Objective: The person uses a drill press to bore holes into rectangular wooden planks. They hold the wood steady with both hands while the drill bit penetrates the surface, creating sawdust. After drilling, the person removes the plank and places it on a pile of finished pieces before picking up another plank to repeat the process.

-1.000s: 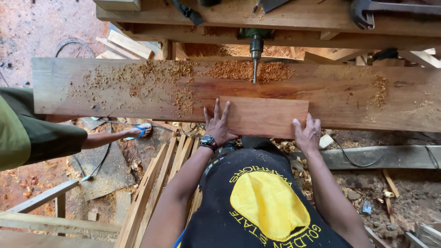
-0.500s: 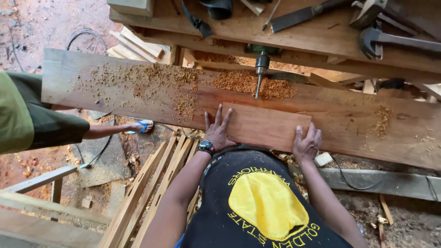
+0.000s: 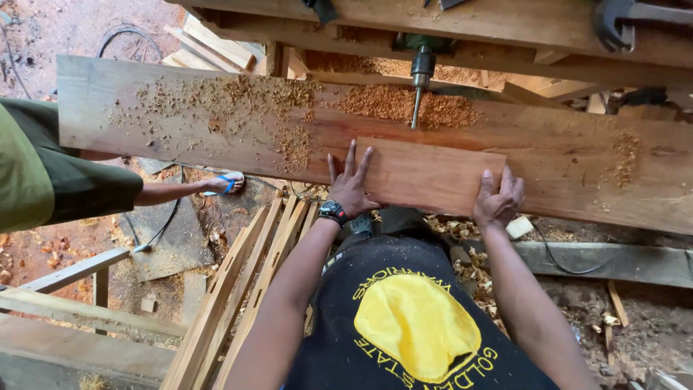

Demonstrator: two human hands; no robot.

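Left hand (image 3: 351, 186) flat, fingers spread, pressing the near-left corner of the board (image 3: 431, 175); grip wide, holding nothing. Right hand (image 3: 498, 201) hooked over the board's near-right edge, fingers curled on top. The board lies on the plank (image 3: 180, 123), just below the drill bit (image 3: 415, 114), apart from it. Sawdust (image 3: 404, 105) piled around the bit. Another person's sandalled foot (image 3: 224, 185) stands left, below the plank.
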